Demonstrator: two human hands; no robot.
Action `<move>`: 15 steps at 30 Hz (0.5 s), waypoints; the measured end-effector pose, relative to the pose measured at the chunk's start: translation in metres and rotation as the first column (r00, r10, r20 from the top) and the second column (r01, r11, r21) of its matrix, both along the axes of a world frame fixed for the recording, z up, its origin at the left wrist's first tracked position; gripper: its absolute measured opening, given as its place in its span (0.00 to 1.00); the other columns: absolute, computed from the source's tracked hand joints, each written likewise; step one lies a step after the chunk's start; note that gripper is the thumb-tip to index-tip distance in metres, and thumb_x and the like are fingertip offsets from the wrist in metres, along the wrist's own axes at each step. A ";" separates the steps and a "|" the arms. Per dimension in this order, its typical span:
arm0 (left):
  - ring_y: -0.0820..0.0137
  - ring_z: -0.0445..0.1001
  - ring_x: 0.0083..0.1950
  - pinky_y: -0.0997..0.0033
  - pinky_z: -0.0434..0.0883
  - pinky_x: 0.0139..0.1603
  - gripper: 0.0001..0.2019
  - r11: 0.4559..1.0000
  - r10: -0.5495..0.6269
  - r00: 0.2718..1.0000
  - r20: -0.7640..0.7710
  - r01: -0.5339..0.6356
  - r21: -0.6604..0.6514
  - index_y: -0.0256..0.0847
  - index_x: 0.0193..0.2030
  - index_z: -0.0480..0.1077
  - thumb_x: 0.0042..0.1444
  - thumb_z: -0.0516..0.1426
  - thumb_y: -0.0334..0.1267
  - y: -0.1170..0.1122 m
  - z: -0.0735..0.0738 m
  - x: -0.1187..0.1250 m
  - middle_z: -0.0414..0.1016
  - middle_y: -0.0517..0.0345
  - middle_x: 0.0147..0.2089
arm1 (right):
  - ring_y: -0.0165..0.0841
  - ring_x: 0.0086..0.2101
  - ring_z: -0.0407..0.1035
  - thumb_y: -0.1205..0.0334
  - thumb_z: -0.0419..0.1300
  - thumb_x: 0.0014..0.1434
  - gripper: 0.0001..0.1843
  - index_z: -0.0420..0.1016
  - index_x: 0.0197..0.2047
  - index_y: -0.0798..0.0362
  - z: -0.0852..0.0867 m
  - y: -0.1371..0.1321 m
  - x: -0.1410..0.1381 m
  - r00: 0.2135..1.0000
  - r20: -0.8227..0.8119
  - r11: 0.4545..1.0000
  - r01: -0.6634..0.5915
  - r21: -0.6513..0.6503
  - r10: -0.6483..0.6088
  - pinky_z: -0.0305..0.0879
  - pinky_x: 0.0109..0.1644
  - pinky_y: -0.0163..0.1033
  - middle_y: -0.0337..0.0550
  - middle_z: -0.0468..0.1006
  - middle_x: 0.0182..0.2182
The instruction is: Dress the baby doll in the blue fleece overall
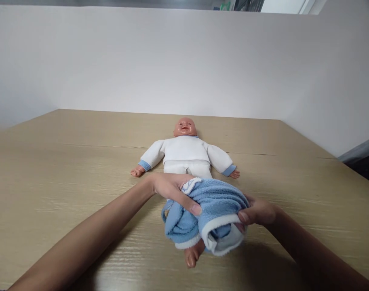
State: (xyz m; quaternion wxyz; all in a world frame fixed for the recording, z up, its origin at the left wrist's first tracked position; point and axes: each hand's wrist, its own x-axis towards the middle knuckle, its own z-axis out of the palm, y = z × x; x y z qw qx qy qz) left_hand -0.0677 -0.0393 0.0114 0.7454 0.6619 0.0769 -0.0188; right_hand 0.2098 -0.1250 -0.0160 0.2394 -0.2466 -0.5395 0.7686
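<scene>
A baby doll (186, 151) in a white top lies on its back on the wooden table (66, 161), head away from me. A bunched blue fleece garment (213, 206) with white cuffs covers its legs. My left hand (172, 190) grips the garment from the left, thumb on top. My right hand (257, 212) holds its right side near a white cuff. One bare doll foot (192, 255) sticks out below the cloth. The other leg is hidden.
A plain white wall (184, 60) rises behind the table. The table's right edge (348, 165) runs diagonally, with a dark floor area (364, 159) beyond it.
</scene>
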 end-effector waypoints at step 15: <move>0.68 0.82 0.41 0.76 0.80 0.50 0.15 0.998 -0.026 1.000 -0.008 0.026 0.063 0.41 0.42 0.83 0.51 0.77 0.41 -0.010 0.014 0.005 0.85 0.60 0.41 | 0.39 0.31 0.77 0.43 0.75 0.60 0.21 0.86 0.46 0.51 0.024 -0.071 -0.045 0.721 0.182 0.744 0.645 0.173 -0.668 0.80 0.33 0.40 0.43 0.83 0.32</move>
